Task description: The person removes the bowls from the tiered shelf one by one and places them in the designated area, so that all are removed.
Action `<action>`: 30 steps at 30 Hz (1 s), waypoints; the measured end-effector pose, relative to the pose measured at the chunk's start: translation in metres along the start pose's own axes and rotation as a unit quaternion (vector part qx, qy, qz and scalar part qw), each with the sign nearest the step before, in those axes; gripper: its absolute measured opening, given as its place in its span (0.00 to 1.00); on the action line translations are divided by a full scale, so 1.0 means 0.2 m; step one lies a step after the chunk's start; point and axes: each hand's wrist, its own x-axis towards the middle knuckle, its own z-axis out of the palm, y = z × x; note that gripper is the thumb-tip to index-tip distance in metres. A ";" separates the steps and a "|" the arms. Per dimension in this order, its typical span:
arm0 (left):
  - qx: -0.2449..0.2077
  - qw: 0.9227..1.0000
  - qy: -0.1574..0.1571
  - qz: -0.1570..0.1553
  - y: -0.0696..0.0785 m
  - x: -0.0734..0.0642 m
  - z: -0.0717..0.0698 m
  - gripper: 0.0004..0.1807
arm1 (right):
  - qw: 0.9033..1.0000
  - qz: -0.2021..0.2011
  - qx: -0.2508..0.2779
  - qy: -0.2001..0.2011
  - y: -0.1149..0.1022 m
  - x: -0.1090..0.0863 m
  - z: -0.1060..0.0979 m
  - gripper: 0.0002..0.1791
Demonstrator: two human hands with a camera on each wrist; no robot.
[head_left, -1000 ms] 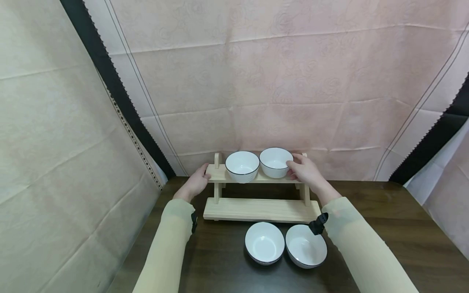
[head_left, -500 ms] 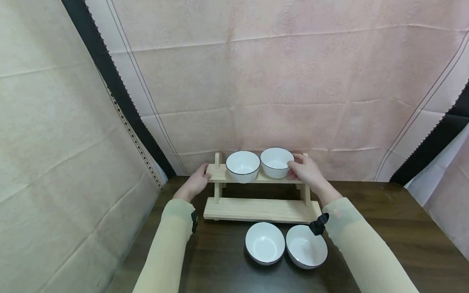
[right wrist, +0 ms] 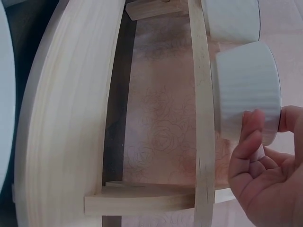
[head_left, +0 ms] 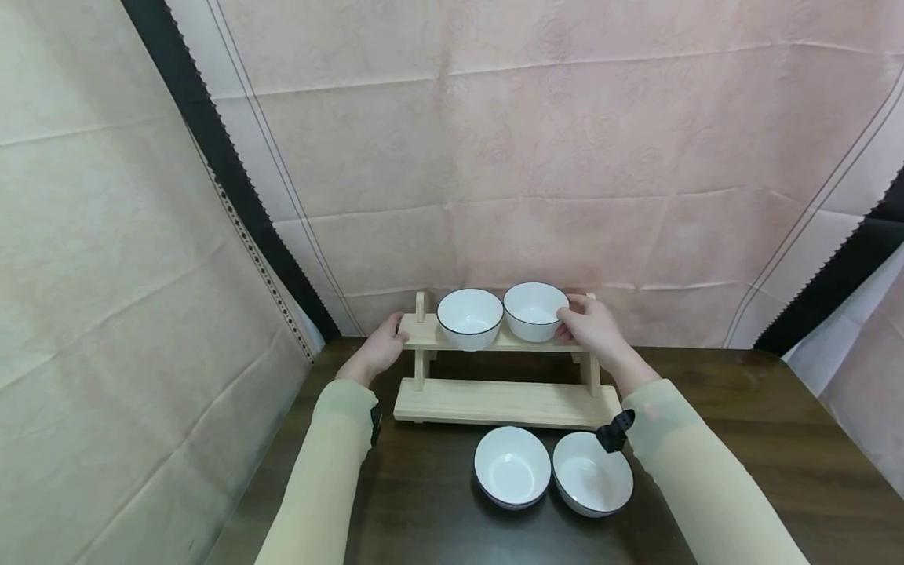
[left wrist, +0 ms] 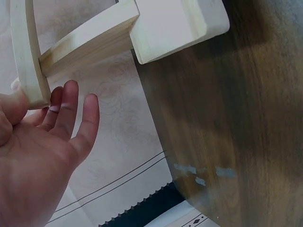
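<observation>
A pale two-tier wooden rack (head_left: pixel 504 402) stands on the dark table. On its upper shelf sit two white bowls with dark rims, a left bowl (head_left: pixel 469 315) and a right bowl (head_left: pixel 535 308), side by side. My left hand (head_left: pixel 380 351) grips the left end of the upper shelf; in the left wrist view, the thumb and fingers of that hand (left wrist: pixel 45 142) lie on opposite sides of the board (left wrist: pixel 31 56). My right hand (head_left: pixel 595 329) holds the right bowl by its outer side, and in the right wrist view its fingers (right wrist: pixel 253 135) touch the bowl wall (right wrist: pixel 246 85).
Two more white bowls rest on the table (head_left: pixel 417 502) in front of the rack, one near the middle (head_left: pixel 512 468) and one to its right (head_left: pixel 592 475), close to the right sleeve (head_left: pixel 695 463). Pale patterned cloth (head_left: pixel 551 173) hangs behind the table and along the left.
</observation>
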 end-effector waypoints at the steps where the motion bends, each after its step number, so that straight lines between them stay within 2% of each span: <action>1: -0.001 1.000 0.002 0.000 0.00 0.00 0.00 0.31 | 1.000 0.001 0.001 0.000 0.00 0.00 0.00 0.31; 30: -0.016 1.000 0.010 0.004 -0.01 -0.01 0.01 0.31 | 0.999 -0.003 0.044 0.010 0.01 -0.02 0.00 0.29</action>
